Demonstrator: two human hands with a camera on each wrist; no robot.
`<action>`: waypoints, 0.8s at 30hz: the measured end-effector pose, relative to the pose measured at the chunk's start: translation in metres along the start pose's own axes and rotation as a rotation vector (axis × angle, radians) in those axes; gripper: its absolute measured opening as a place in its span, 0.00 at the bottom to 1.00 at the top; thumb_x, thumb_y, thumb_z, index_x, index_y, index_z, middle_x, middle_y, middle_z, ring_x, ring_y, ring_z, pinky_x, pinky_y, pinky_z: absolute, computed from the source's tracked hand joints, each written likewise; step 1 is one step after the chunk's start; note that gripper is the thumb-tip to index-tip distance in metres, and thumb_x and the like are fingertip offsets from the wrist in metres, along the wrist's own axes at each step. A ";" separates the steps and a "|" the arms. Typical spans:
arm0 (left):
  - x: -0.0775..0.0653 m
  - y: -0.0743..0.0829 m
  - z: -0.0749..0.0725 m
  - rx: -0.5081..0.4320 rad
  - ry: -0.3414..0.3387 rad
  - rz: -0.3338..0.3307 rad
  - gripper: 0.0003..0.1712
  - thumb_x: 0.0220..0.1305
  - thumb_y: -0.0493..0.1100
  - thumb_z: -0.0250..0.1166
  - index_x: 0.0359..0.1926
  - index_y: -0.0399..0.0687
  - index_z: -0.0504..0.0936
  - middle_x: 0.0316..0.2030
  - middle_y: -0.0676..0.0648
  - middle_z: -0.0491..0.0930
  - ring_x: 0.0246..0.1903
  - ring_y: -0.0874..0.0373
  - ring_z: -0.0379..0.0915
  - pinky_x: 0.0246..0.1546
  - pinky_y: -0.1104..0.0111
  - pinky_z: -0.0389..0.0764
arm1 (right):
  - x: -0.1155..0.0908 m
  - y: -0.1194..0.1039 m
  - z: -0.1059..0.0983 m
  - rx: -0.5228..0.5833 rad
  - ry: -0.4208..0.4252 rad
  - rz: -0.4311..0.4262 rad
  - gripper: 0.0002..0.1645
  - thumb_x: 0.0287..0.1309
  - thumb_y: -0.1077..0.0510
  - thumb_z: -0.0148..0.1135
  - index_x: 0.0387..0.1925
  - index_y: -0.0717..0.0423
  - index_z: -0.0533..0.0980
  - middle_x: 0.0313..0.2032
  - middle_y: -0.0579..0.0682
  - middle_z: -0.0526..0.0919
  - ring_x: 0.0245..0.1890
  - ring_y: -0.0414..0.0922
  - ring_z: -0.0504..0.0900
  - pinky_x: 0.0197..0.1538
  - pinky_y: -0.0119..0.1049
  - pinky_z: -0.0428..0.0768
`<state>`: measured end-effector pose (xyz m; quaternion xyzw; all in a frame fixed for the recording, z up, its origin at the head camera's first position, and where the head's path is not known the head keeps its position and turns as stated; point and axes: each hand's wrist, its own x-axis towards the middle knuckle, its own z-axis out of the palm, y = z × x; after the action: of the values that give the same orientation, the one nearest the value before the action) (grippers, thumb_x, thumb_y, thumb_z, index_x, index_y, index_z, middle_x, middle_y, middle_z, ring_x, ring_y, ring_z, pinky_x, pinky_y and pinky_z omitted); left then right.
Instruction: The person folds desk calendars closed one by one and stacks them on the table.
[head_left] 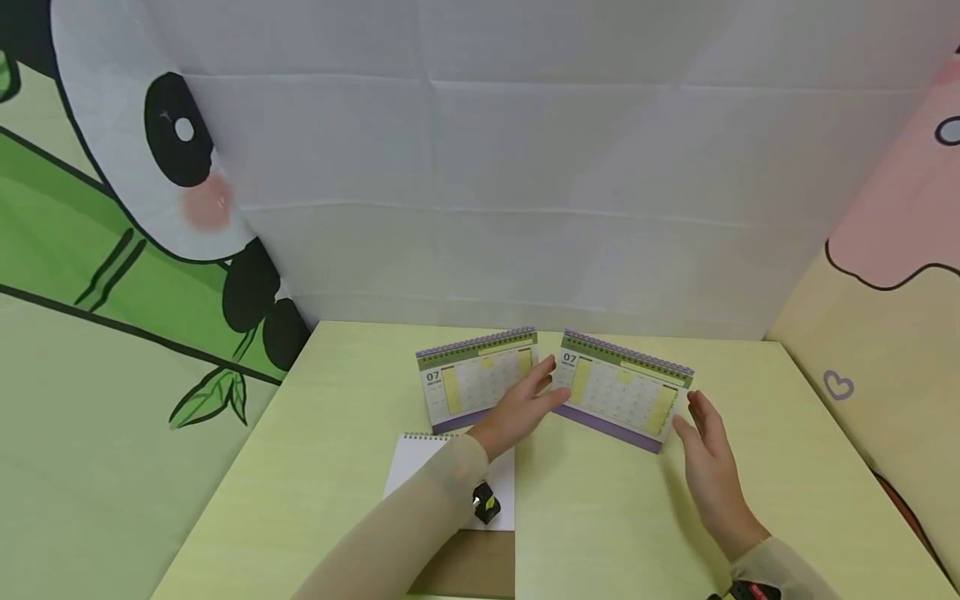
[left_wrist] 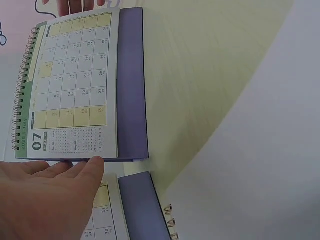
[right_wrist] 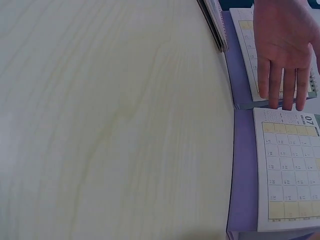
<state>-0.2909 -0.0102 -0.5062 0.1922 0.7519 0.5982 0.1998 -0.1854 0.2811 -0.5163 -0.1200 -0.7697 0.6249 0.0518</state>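
Observation:
Two spiral-bound desk calendars with purple bases stand side by side, both showing page 07. My left hand (head_left: 517, 417) reaches across in front of the left calendar (head_left: 480, 379), its extended fingers at the left edge of the right calendar (head_left: 624, 393). In the left wrist view, that left hand (left_wrist: 50, 195) lies along the calendar's side edge, thumb near the page corner. At the opposite edge is my right hand (head_left: 714, 475), fingers extended, thumb close to the side. Only the right hand's fingers (left_wrist: 80, 6) show at the top of the left wrist view.
A spiral pad (head_left: 416, 457) with a white page and brown lower part lies before the left calendar, partly hidden by my left sleeve (head_left: 405, 533). The pale yellow table (head_left: 600, 517) meets a white cloth backdrop (head_left: 525, 167), with printed cartoon panels on both sides.

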 end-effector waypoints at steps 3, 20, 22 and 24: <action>0.001 0.002 0.002 0.007 -0.001 -0.025 0.49 0.91 0.65 0.60 0.99 0.64 0.49 0.98 0.55 0.50 0.98 0.48 0.48 0.96 0.39 0.59 | 0.001 0.000 0.002 0.019 -0.008 -0.006 0.49 0.99 0.45 0.44 0.99 0.47 0.31 0.99 0.46 0.34 1.00 0.51 0.33 1.00 0.55 0.38; 0.009 0.004 0.003 -0.001 -0.007 -0.005 0.49 0.93 0.60 0.59 0.99 0.56 0.48 0.97 0.46 0.57 0.97 0.42 0.50 0.95 0.37 0.60 | 0.004 -0.002 0.007 0.019 -0.024 -0.081 0.47 0.99 0.46 0.42 0.99 0.48 0.33 0.99 0.51 0.37 1.00 0.56 0.37 0.99 0.66 0.43; 0.010 0.004 0.003 -0.002 -0.010 -0.001 0.49 0.93 0.60 0.59 0.99 0.56 0.47 0.96 0.46 0.58 0.97 0.42 0.50 0.95 0.37 0.60 | 0.005 -0.002 0.007 0.010 -0.023 -0.084 0.46 1.00 0.46 0.42 0.99 0.48 0.33 0.99 0.51 0.37 1.00 0.56 0.37 0.99 0.66 0.44; 0.010 0.003 0.003 -0.004 -0.011 -0.001 0.49 0.93 0.60 0.59 0.99 0.56 0.47 0.96 0.46 0.58 0.97 0.42 0.50 0.95 0.37 0.60 | 0.006 -0.002 0.007 0.004 -0.020 -0.086 0.46 1.00 0.45 0.41 0.99 0.48 0.33 0.99 0.51 0.37 1.00 0.56 0.37 0.99 0.66 0.44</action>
<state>-0.2979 -0.0022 -0.5042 0.1949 0.7495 0.5986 0.2048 -0.1929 0.2754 -0.5161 -0.0806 -0.7735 0.6246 0.0710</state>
